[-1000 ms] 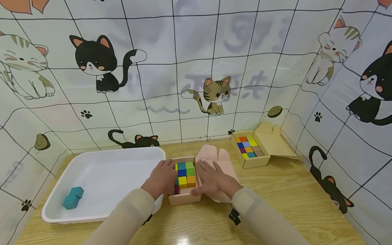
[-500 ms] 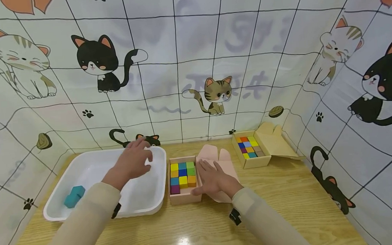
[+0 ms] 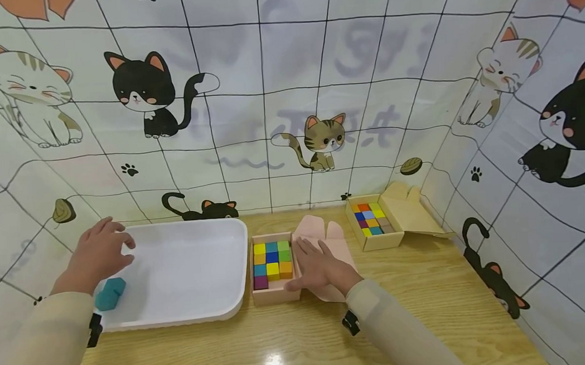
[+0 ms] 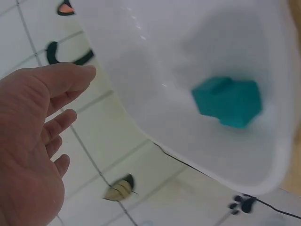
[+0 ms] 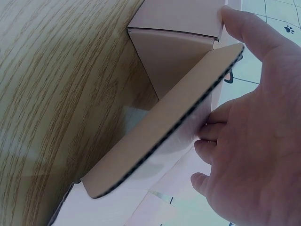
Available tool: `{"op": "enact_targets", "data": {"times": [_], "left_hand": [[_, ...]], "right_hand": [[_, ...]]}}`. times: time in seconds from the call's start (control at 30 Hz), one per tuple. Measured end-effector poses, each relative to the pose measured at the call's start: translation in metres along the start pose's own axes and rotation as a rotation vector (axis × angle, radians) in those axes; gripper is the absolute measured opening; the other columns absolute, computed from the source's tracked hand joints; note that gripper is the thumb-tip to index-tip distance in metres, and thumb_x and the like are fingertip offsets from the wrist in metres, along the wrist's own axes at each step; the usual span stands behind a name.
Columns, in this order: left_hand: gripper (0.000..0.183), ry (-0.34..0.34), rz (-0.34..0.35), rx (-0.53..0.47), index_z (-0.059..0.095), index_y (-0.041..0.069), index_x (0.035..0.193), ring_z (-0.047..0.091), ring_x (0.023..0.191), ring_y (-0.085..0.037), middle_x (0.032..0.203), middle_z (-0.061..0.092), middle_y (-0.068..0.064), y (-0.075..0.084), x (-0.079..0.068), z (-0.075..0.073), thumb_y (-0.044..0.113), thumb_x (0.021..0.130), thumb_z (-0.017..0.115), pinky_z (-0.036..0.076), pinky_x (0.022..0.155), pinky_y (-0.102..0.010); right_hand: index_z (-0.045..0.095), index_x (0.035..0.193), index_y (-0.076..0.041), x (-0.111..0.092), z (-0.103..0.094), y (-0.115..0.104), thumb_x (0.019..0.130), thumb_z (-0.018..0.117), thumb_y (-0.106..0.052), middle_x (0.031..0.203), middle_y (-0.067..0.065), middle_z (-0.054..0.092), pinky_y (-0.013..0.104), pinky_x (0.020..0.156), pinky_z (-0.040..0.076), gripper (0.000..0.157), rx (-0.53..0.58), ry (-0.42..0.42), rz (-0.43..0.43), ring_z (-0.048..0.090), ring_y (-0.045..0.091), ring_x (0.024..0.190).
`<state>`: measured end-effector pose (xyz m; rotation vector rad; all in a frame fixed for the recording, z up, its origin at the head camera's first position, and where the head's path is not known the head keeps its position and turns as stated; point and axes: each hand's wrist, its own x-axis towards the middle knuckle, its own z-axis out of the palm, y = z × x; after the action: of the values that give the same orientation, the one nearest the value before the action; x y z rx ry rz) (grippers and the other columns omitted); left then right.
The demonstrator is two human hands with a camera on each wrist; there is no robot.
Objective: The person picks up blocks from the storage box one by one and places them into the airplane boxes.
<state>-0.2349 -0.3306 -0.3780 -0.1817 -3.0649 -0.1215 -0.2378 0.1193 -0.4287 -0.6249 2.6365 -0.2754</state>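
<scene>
My left hand [image 3: 98,253] hangs over the left end of the white tub [image 3: 190,317], its fingers loose and nothing in them. Two teal blocks [image 3: 110,294] lie against each other in that end of the tub, just below the hand; the left wrist view shows the teal blocks [image 4: 228,101] off to the side of the thumb. With fingers stretched out, my right hand [image 3: 323,267] rests on the opened lid [image 3: 344,252] of the pink cardboard box [image 3: 276,298], its thumb at the box's side. Rows of coloured cubes [image 3: 272,256] sit in that box, with a gap at the near end.
At the back right stands a yellow cardboard box [image 3: 381,243], lid folded open, holding several coloured cubes [image 3: 372,219]. All of it is on a wooden table [image 3: 302,344]. A cat-printed sheet [image 3: 243,124] walls in the back and sides.
My left hand has left the cubes in the pink box and swung left across the tub to above the teal blocks. The right hand stays on the lid.
</scene>
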Motion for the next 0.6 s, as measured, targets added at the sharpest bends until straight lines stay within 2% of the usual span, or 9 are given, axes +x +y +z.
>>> {"op": "enact_targets", "data": {"times": [0.1, 0.23, 0.43, 0.6], "left_hand": [[0.018, -0.002, -0.004, 0.012, 0.074, 0.008, 0.090, 0.024, 0.131, -0.054, 0.126, 0.050, -0.033, -0.017, -0.008, 0.011, 0.012, 0.073, 0.080, 0.020, 0.106, -0.075], [0.017, 0.009, 0.020, 0.061, 0.075, 0.009, 0.089, 0.030, 0.124, -0.053, 0.122, 0.053, -0.033, -0.031, -0.017, 0.026, 0.010, 0.073, 0.079, 0.027, 0.102, -0.075], [0.013, 0.036, 0.040, 0.110, 0.074, 0.007, 0.085, 0.038, 0.115, -0.051, 0.116, 0.057, -0.033, -0.040, -0.025, 0.041, 0.005, 0.073, 0.076, 0.034, 0.097, -0.073], [0.015, 0.043, 0.002, 0.148, 0.073, 0.003, 0.084, 0.041, 0.111, -0.050, 0.111, 0.058, -0.032, -0.042, -0.030, 0.049, 0.009, 0.071, 0.079, 0.036, 0.095, -0.073]], "right_hand": [[0.007, 0.156, -0.005, 0.000, 0.000, 0.001, 0.085, 0.057, -0.066, 0.166, 0.009, 0.007, 0.055, 0.124, 0.003, 0.106, 0.003, 0.007, -0.005, 0.007, 0.025, 0.155], [0.007, 0.156, -0.005, 0.001, 0.002, 0.001, 0.086, 0.057, -0.065, 0.166, 0.010, 0.006, 0.055, 0.124, 0.002, 0.105, 0.007, 0.007, -0.004, 0.005, 0.026, 0.155], [0.005, 0.157, -0.007, 0.002, 0.003, 0.001, 0.086, 0.056, -0.066, 0.166, 0.008, 0.004, 0.054, 0.125, 0.000, 0.105, 0.015, 0.002, 0.012, 0.003, 0.024, 0.155], [0.004, 0.157, -0.008, 0.000, 0.001, 0.000, 0.086, 0.056, -0.066, 0.166, 0.007, 0.004, 0.053, 0.125, 0.001, 0.105, 0.012, 0.000, 0.015, 0.004, 0.024, 0.155]]}}
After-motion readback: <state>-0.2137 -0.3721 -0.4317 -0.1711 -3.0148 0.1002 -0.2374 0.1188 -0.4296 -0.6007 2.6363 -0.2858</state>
